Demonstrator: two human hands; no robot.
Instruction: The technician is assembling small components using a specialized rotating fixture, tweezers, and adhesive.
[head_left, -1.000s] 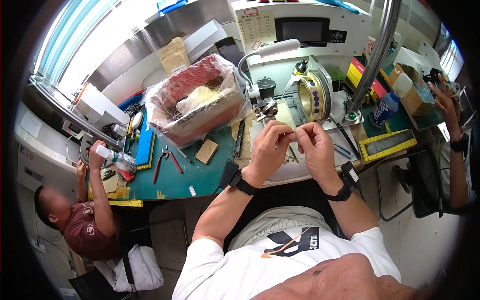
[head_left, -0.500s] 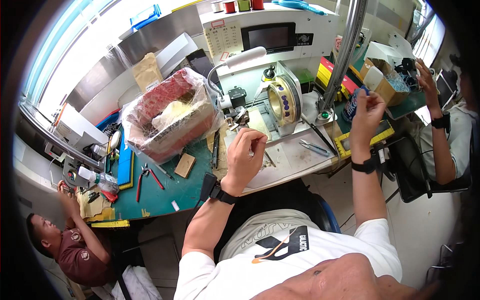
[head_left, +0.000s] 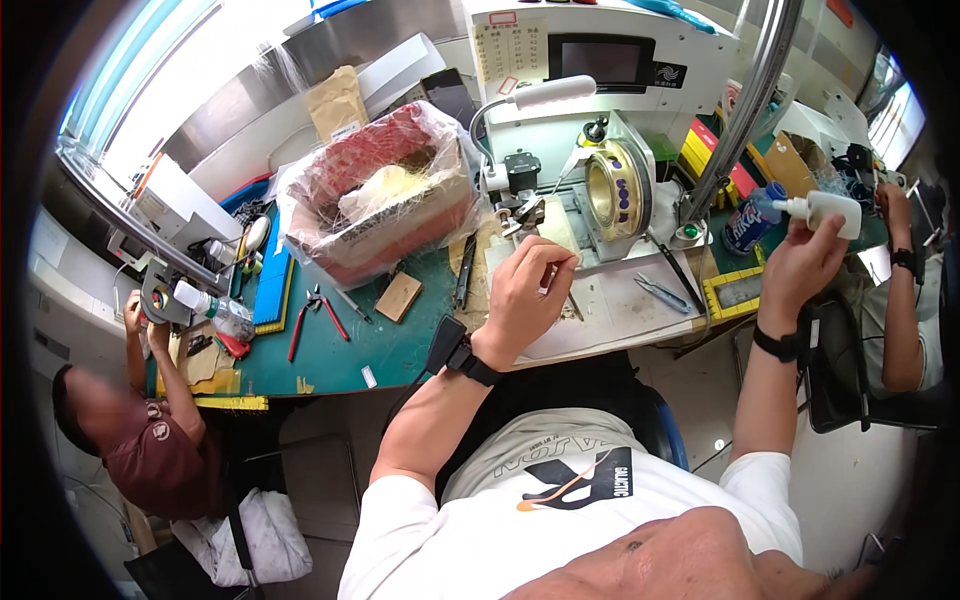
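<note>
My left hand [head_left: 530, 298] hangs in front of the machine, thumb and fingers pinched together. Whatever the pinch holds, if anything, is too small to make out. To the right, my right hand [head_left: 803, 262] grips a small white squeeze bottle [head_left: 835, 214], tilted so its nozzle points left. That nozzle is close to the top of a blue labelled bottle [head_left: 748, 225]; I cannot tell whether they touch. Beyond my left hand are a small metal clamp-like fixture [head_left: 522, 212] and a gold ring-shaped wheel [head_left: 608, 190] with dark round spots.
A plastic-lined box [head_left: 375, 215] of pale fibres stands left of the machine. Red-handled pliers [head_left: 318, 318], a wooden block [head_left: 398, 297] and tweezers [head_left: 662, 293] lie on the bench. A metal post [head_left: 742, 105] rises at right. Co-workers sit at both sides.
My right hand has moved right and now grips the white squeeze bottle. My left hand stays pinched by the machine. The view has shifted, so the bench appears further right.
</note>
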